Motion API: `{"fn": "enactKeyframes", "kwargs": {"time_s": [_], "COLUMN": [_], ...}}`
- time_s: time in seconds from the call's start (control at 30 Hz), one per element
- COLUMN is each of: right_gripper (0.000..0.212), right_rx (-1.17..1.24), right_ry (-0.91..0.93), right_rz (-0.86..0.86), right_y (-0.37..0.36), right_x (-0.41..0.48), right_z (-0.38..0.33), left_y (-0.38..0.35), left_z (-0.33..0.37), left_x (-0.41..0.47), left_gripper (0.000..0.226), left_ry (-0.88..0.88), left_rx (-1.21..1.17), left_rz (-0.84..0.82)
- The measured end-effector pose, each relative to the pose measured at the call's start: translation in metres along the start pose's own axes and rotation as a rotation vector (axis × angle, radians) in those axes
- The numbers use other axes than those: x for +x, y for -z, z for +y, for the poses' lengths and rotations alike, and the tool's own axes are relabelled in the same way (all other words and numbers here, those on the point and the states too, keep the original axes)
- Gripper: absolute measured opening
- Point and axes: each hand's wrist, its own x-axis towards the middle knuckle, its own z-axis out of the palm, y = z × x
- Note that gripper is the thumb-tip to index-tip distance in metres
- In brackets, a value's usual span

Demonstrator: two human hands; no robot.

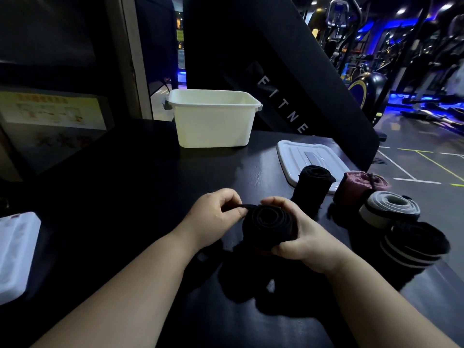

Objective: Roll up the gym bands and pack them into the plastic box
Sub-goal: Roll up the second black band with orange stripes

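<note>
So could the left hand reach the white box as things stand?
Probably yes: only bare table lies between the left hand and the white box, though it is pinching the end of the black band.

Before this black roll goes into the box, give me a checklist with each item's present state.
1. Grip: right hand wraps the black roll: ok.
2. Loose end: left hand pinches it: ok.
3. Winding finished: cannot tell, dark against the table.
4. Opening: plastic box open, lid off, on the table: ok.
5. Box floor free: cannot tell, hidden by its wall.
6. Waiting pink roll and grey roll wound: ok.
</note>
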Motion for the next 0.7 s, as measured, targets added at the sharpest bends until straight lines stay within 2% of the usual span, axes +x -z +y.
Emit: {"fn": "enactKeyframes", "kwargs": {"time_s": [0.13, 0.27, 0.33, 0.37, 0.53, 0.7], "right_gripper": [0.078, 0.072, 0.073, 0.072, 0.051, 0.053], "right_rx": [-0.078, -0.210, -0.261, -0.277, -0.296, -0.233], "right_ry": [0.045, 0.085, 0.113, 0.134, 0.192, 0.199], "right_rz": [0.097, 0.204, 0.241, 0.260, 0.354, 0.471], "right_y": [-0.003, -0.009, -0.011, -0.013, -0.014, -0.013], "right_x": [0.000, 0.003, 0.005, 0.006, 0.010, 0.010], "right_z": [-0.004, -0.005, -0.001, -0.001, 0.000, 0.005], "left_y": [-0.001, -0.002, -0.002, -0.002, -0.003, -0.006], "left_z": [0.004, 0.007, 0.010, 0.011, 0.012, 0.011], "left_x": [-0.001, -0.005, -0.008, -0.010, -0.011, -0.007], "left_gripper": [0.019, 0.009, 0.002, 0.004, 0.012, 0.012], "left_ry": [0.009, 0.011, -0.014, -0.033, -0.111, -0.083], "left_rx": [-0.203, -0.506, -0.591, -0.612, -0.568, -0.293], "left_rz": [0.010, -0.121, -0.200, -0.225, -0.245, -0.181]}}
